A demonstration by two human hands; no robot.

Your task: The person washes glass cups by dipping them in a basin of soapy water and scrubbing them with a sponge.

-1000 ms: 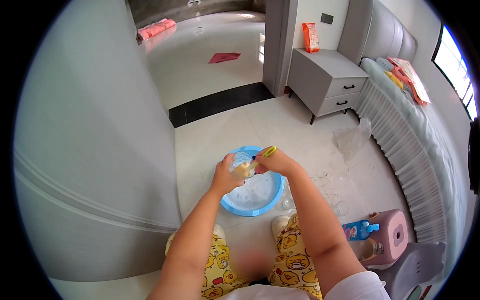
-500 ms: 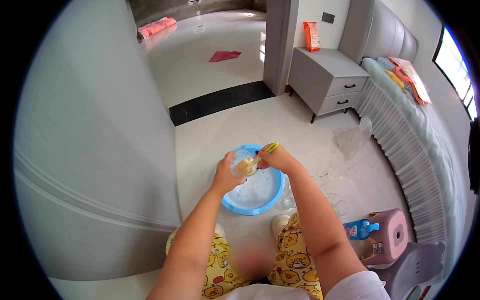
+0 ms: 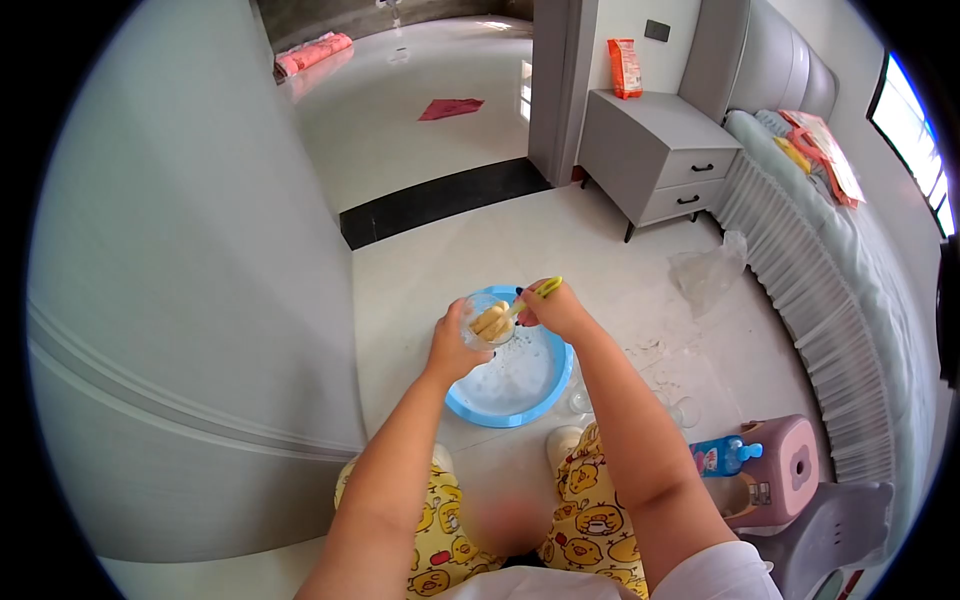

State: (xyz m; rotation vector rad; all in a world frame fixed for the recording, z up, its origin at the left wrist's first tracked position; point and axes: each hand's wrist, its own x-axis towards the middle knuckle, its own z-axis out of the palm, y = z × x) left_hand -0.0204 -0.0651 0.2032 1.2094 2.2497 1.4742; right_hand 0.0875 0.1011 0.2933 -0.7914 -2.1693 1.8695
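A clear glass cup (image 3: 474,322) is held by my left hand (image 3: 450,345), its mouth tilted toward the camera. My right hand (image 3: 552,306) grips the yellow-green handle of a brush (image 3: 548,287). The brush's pale sponge-like head (image 3: 491,323) is inside the cup. Both hands are over a round blue basin (image 3: 560,375) of foamy water on the floor between my feet. Clear glassware (image 3: 580,400) stands just right of the basin, and another clear glass (image 3: 685,411) is farther right, past my right forearm.
At the right are a blue soap bottle (image 3: 725,456), a pink stool (image 3: 790,468) and a grey plastic seat (image 3: 840,530). A clear plastic bag (image 3: 708,275) lies near the bed (image 3: 850,290). A nightstand (image 3: 650,130) stands by the doorway; a grey door (image 3: 190,300) is at the left.
The cup has tilted further toward the camera, so more of the brush head shows. My right hand and the brush handle have shifted slightly up and right.
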